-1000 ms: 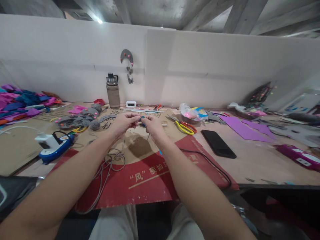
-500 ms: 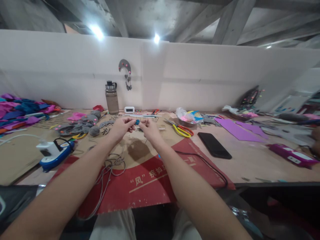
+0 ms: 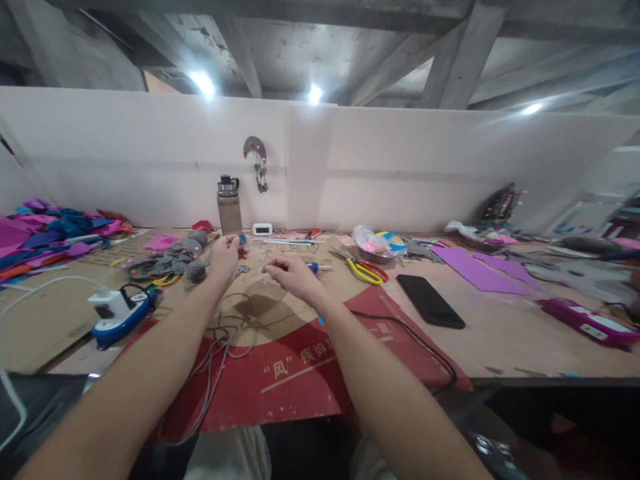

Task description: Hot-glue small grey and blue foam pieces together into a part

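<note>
My left hand is closed in a pinch above the brown cardboard, with a small dark-blue piece at its fingertips. To its right and a little nearer, my right hand has its fingers pressed together. Whatever those right fingers hold, if anything, is too small to make out. Just behind the right hand lies a blue object, partly covered by it. Loose grey cord lies coiled below the left hand, over a red printed sheet.
Yellow-and-red-handled scissors or pliers and a black phone lie to the right. Left are grey felt pieces and a blue-and-white power strip. A bottle stands by the partition. Purple sheets lie farther right.
My hands, together at the small blue piece before, have parted. The left has moved left with the piece; the right has come slightly nearer. The camera view has tilted up.
</note>
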Motion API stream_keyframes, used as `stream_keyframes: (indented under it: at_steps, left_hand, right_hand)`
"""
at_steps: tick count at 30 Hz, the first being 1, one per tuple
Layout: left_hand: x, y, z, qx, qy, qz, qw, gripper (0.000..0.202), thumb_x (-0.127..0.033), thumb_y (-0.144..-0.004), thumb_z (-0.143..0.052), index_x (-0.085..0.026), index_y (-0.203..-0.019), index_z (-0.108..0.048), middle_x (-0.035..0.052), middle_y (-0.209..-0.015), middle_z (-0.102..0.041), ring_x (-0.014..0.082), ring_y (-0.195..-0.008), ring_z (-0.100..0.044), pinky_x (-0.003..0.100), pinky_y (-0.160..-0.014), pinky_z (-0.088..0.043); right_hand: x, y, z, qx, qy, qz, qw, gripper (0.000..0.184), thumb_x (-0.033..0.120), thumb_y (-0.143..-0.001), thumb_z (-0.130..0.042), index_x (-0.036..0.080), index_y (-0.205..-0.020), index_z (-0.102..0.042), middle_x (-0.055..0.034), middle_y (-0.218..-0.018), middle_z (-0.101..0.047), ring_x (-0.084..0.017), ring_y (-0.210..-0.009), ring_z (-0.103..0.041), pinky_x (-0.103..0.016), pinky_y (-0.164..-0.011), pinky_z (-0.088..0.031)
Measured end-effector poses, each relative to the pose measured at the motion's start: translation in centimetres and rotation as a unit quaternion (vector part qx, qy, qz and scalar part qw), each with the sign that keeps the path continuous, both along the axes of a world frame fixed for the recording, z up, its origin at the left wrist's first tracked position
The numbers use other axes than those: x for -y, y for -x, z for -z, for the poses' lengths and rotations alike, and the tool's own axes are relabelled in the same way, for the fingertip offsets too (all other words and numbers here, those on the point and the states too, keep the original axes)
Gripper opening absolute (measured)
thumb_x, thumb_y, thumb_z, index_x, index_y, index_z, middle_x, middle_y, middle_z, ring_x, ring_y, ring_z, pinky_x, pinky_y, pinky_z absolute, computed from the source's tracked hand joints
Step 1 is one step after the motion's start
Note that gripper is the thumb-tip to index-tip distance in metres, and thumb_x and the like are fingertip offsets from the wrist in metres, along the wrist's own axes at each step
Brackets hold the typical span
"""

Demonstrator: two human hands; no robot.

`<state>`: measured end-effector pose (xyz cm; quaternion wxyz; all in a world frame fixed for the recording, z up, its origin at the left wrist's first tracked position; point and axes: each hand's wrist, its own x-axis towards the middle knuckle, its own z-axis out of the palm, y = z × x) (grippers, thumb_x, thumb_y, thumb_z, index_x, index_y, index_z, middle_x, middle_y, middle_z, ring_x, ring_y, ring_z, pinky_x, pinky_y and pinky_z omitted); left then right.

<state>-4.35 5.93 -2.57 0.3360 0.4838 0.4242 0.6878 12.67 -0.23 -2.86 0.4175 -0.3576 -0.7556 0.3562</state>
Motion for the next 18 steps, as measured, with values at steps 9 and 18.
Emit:
stream_keyframes:
  at_steps: [9, 18]
  left_hand:
    - [0.3, 0.2, -0.4, 0.094, 0.036, 0.099, 0.99, 0.007, -0.019, -0.074, -0.059, -0.013, -0.071, -0.056, -0.0014, -0.058, -0.054, 0.0058, -0.046, -0.049, 0.016, -0.043, -0.039]
    - [2.1, -1.7, -1.0, 0.074, 0.033, 0.153, 0.985, 0.01, -0.021, -0.073, -0.061, -0.012, -0.075, -0.059, -0.0003, -0.064, -0.057, 0.0038, -0.046, -0.047, 0.014, -0.042, -0.038]
  right_hand:
    - [-0.9, -1.1, 0.2, -0.046, -0.025, 0.148, 0.988, 0.018, 0.014, -0.072, -0.053, 0.016, -0.087, -0.064, -0.0016, -0.079, -0.065, -0.01, -0.071, -0.057, -0.025, -0.07, -0.045]
    - [-0.8, -2.7, -0.7, 0.022, -0.045, 0.271, 0.961, 0.025, 0.034, -0.079, -0.045, 0.017, -0.075, -0.063, 0.0003, -0.063, -0.06, -0.011, -0.059, -0.053, -0.022, -0.057, -0.038]
